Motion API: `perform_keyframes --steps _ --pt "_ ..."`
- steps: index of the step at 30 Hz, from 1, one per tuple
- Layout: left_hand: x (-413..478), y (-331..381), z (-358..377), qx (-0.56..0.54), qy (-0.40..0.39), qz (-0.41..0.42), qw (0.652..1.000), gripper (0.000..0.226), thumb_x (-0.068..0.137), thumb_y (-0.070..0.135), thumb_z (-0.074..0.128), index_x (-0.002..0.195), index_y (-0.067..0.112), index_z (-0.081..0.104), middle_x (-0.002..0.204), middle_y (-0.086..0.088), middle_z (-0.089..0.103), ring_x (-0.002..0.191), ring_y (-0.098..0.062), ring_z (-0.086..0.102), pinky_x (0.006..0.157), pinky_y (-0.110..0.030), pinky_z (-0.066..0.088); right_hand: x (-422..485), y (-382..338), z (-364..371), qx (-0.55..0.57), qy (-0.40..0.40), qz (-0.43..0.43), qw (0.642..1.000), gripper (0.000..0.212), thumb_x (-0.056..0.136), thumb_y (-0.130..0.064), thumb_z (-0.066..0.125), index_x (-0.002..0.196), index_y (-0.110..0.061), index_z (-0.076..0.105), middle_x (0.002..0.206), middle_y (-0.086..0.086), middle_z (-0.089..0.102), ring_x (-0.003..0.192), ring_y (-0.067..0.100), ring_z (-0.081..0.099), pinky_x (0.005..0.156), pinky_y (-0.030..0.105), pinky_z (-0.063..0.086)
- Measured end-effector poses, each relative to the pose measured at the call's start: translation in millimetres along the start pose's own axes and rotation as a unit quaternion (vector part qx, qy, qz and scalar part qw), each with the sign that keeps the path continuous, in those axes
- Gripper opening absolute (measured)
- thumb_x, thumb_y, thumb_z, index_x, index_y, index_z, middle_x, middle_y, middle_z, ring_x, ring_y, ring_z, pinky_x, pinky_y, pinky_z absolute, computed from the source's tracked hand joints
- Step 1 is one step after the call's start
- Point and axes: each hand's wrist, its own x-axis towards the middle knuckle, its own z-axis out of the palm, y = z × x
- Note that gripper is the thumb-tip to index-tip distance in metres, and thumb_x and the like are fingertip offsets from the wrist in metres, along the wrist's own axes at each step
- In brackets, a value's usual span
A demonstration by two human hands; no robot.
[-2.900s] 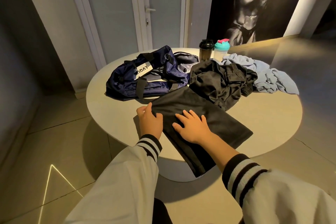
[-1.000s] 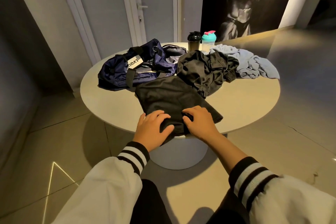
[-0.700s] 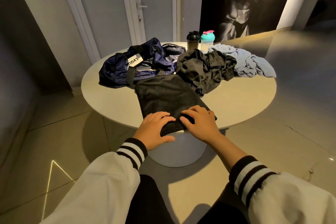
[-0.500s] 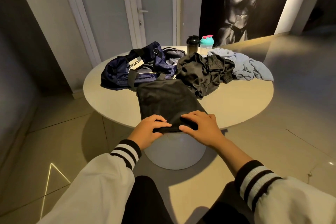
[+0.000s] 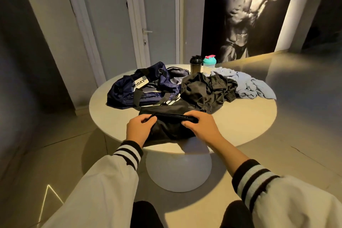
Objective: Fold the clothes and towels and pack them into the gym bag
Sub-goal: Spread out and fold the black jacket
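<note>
Item in work: black garment (image 5: 172, 126), near table (image 5: 249, 122) edge; I read it half-folded. Left hand (image 5: 140, 128), right hand (image 5: 200, 126) pinched shut on its raised fold. Pending: black heap (image 5: 203, 90), blue towel (image 5: 249, 87). Gym bag (image 5: 140, 87) behind, unzipped; contents unclear.

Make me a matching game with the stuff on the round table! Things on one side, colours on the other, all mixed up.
Things:
1. gym bag
2. towel
3. shaker lid
4. garment held in both hands

Colours:
A. black
B. teal
C. navy blue
D. pale blue

Pairs: 1-C, 2-D, 3-B, 4-A
</note>
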Motion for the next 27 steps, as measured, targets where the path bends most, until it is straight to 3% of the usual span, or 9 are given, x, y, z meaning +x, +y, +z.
perform_keyframes --steps 4,7,11,15,17,19,23,25,27 --pt "27 -6 -2 -0.004 0.029 -0.022 0.999 0.024 0.090 0.034 0.071 0.109 0.020 0.076 0.097 0.005 0.072 0.096 -0.016 0.064 0.091 -0.035 0.053 31 4 11 0.068 0.011 0.032 0.997 0.019 0.083 -0.024 0.079 0.101 -0.025 0.076 0.102 -0.011 0.072 0.097 0.004 0.064 0.093 0.033 0.053" --pt "46 -8 1 0.008 0.048 -0.027 0.998 0.025 0.091 0.031 0.071 0.111 0.017 0.075 0.097 0.005 0.070 0.095 -0.016 0.062 0.090 -0.032 0.050 48 11 21 0.121 0.007 0.060 0.991 0.028 0.081 -0.030 0.081 0.108 -0.031 0.072 0.113 -0.009 0.068 0.106 0.009 0.062 0.096 0.034 0.052" --pt "71 -14 9 0.025 0.060 -0.036 0.997 0.023 0.091 0.031 0.071 0.108 0.017 0.075 0.095 0.005 0.069 0.097 -0.018 0.064 0.086 -0.028 0.048 58 20 39 0.173 -0.004 0.096 0.980 0.036 0.081 -0.022 0.080 0.110 -0.028 0.059 0.109 -0.005 0.064 0.096 0.011 0.062 0.077 0.018 0.050" --pt "83 -25 15 0.036 0.053 -0.052 0.997 0.022 0.093 0.033 0.068 0.109 0.018 0.074 0.097 0.005 0.069 0.097 -0.017 0.063 0.087 -0.028 0.047 68 33 47 0.186 -0.033 0.117 0.975 0.038 0.080 -0.014 0.073 0.106 -0.026 0.049 0.094 0.000 0.062 0.072 0.014 0.055 0.064 0.025 0.042" --pt "81 -36 16 0.020 0.037 -0.053 0.998 0.016 0.092 0.034 0.068 0.106 0.027 0.073 0.096 0.010 0.071 0.097 -0.015 0.065 0.092 -0.032 0.051 71 44 52 0.155 -0.007 0.124 0.980 0.032 0.082 -0.012 0.068 0.103 -0.026 0.048 0.089 0.004 0.061 0.068 0.016 0.053 0.059 0.026 0.040" --pt "77 -43 12 0.011 0.012 -0.036 0.999 0.015 0.091 0.034 0.069 0.106 0.034 0.070 0.099 0.015 0.071 0.099 -0.011 0.065 0.095 -0.037 0.053 71 57 58 0.128 0.049 0.119 0.983 0.029 0.087 -0.014 0.066 0.105 -0.027 0.048 0.095 0.001 0.062 0.079 0.018 0.059 0.063 0.026 0.044" --pt "66 -45 -4 0.013 -0.134 -0.004 0.991 0.051 0.088 0.033 0.075 0.132 0.042 0.050 0.124 0.016 0.057 0.113 -0.006 0.055 0.098 -0.033 0.050 70 67 63 0.120 0.131 0.111 0.978 0.030 0.094 -0.021 0.065 0.117 -0.029 0.046 0.102 -0.005 0.063 0.087 0.017 0.061 0.068 0.024 0.044" --pt "60 -44 -6 0.021 -0.188 0.001 0.982 0.064 0.087 0.030 0.076 0.136 0.048 0.040 0.121 0.025 0.050 0.109 0.003 0.051 0.095 -0.030 0.050 66 64 62 0.114 0.147 0.107 0.977 0.036 0.094 -0.027 0.066 0.122 -0.031 0.044 0.103 -0.006 0.063 0.086 0.016 0.062 0.071 0.027 0.045" --pt "60 -44 1 0.047 -0.178 0.023 0.983 0.057 0.091 0.024 0.072 0.132 0.049 0.040 0.114 0.029 0.049 0.103 0.006 0.050 0.089 -0.024 0.049 60 60 59 0.084 0.147 0.098 0.981 0.041 0.093 -0.034 0.065 0.125 -0.037 0.039 0.099 -0.008 0.062 0.079 0.016 0.062 0.069 0.031 0.047"
